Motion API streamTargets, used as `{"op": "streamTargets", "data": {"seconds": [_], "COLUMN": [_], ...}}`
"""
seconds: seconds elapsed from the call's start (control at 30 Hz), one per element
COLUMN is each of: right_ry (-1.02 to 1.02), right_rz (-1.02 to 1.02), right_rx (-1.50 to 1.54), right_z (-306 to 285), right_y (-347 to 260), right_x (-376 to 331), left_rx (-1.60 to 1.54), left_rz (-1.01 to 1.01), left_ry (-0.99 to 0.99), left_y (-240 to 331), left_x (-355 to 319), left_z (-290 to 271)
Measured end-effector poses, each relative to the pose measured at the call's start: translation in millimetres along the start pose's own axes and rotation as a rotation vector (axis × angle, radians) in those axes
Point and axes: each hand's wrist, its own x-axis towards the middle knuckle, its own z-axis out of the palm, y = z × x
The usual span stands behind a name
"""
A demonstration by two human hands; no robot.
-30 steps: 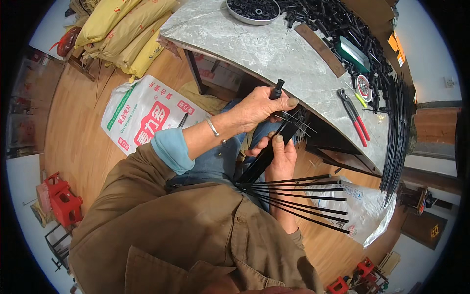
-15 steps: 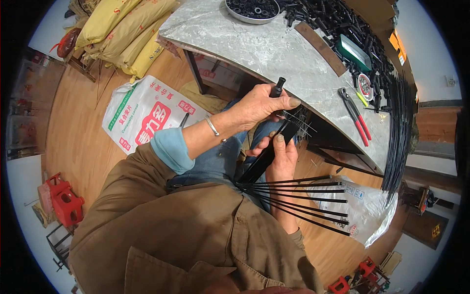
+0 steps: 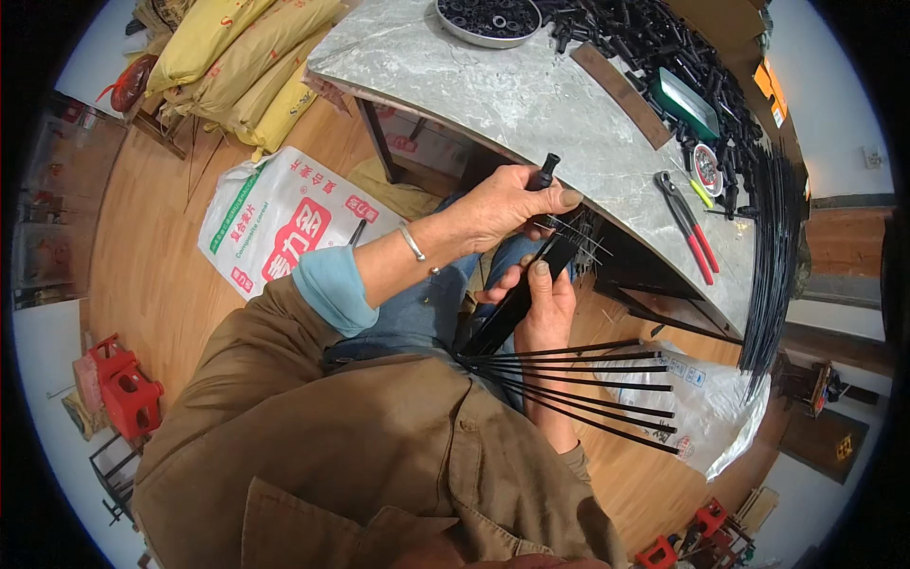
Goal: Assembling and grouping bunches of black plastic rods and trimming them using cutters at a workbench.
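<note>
My left hand (image 3: pixel 502 204) is closed around a small black cylindrical part (image 3: pixel 544 173) that sticks up above my fingers. My right hand (image 3: pixel 548 305) grips a bundle of black rods (image 3: pixel 517 303) just below the left hand. Thin metal wires (image 3: pixel 580 237) poke out at the bundle's upper end, near the edge of the grey table (image 3: pixel 493 85). The rods fan out to the right (image 3: pixel 588 379) over my lap.
On the table lie red-handled pliers (image 3: pixel 690 232), a round tray of black rings (image 3: pixel 488 17), a pile of black tubes (image 3: pixel 654 43) and a long rod bundle (image 3: pixel 773 256). A clear plastic bag (image 3: pixel 706 403) lies on the wooden floor at right, printed sacks (image 3: pixel 280 218) at left.
</note>
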Motion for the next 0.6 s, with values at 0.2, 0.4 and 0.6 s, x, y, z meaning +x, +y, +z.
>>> {"op": "streamTargets", "data": {"seconds": [0.2, 0.4, 0.6], "right_ry": [0.02, 0.032, 0.016], "right_rz": [0.017, -0.013, -0.033], "right_rx": [-0.047, -0.025, -0.017], "right_z": [1.8, -0.9, -1.9], "right_y": [-0.8, 1.3, 1.9], "right_x": [-1.1, -0.4, 1.6], "left_rx": [-0.023, -0.035, -0.026], "left_rz": [-0.009, -0.016, 0.012], "left_ry": [0.018, -0.001, 0.045], "left_y": [-3.4, -0.3, 1.6], "left_x": [0.1, -1.2, -0.8], "left_z": [-3.0, -3.8, -1.6]}}
